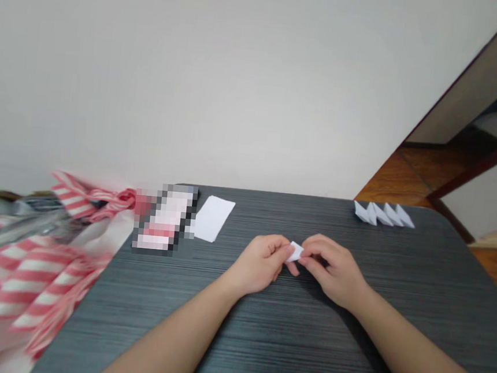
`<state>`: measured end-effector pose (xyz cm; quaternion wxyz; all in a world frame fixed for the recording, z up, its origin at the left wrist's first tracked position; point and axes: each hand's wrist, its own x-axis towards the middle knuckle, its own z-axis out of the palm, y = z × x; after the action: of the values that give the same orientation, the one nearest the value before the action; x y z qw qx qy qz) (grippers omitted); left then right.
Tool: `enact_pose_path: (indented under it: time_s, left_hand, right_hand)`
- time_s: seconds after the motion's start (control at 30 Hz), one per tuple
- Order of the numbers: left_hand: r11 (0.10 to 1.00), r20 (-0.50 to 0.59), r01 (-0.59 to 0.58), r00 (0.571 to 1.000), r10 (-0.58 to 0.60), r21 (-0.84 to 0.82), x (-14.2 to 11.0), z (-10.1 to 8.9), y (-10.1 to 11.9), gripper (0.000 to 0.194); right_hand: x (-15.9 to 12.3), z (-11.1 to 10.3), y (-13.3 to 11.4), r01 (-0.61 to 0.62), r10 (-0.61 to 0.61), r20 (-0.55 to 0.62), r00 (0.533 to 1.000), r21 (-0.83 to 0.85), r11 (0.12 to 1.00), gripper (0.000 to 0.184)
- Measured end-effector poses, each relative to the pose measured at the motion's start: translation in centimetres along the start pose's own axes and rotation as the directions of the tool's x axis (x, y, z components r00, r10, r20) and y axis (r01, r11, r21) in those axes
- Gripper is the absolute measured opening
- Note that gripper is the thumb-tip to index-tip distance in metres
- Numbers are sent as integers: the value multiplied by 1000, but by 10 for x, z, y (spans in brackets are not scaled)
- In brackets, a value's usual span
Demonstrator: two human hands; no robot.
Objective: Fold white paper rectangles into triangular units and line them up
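Observation:
A small folded piece of white paper point(295, 251) is held between my two hands, above the middle of the dark table point(252, 338). My left hand point(261, 262) pinches its left side with thumb and fingers. On the other side, my right hand point(332, 269) grips the right edge between thumb and forefinger. Flat white paper sheets point(214, 219) lie on the table beyond my left hand. Toward the far right, several folded white paper pieces point(384, 214) stand in a zigzag row.
A pixelated flat object point(165, 217) lies at the table's far left, beside the sheets. Red-and-white striped cloth point(36, 272) is heaped left of the table. A pale wall point(240, 81) rises behind, with wooden floor point(388, 175) at the right.

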<state>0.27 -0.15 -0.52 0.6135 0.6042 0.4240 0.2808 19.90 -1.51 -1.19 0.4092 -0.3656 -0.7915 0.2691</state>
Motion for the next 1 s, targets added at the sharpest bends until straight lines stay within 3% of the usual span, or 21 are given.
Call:
enact_pose_path:
  time_s: [0.2, 0.37, 0.57, 0.7, 0.87, 1.0]
  left_hand:
    - [998, -3, -40, 999, 40, 45, -1, -1, 4, 36]
    - [992, 56, -94, 994, 89, 87, -3, -1, 5, 28]
    - [973, 29, -68, 998, 63, 221, -3, -2, 4, 42]
    - [973, 26, -59, 998, 54, 222, -4, -2, 5, 41]
    - [974, 16, -72, 997, 70, 217, -3, -2, 2, 37]
    - [977, 22, -77, 997, 74, 201, -3, -2, 1, 35]
  right_hand:
    - [-2, 2, -1, -118, 122, -35, 992, 83, 989, 11]
    - [0, 2, 0, -203, 211, -73, 975, 97, 974, 12]
    - [0, 3, 2, -297, 299, -27, 954, 72, 952, 12]
    - [-1, 5, 2, -379, 387, 4, 922, 211, 901, 11]
    - [3, 1, -2, -420, 415, 91, 905, 53, 906, 19]
    - [4, 0, -3, -436, 432, 102, 896, 20, 900, 25]
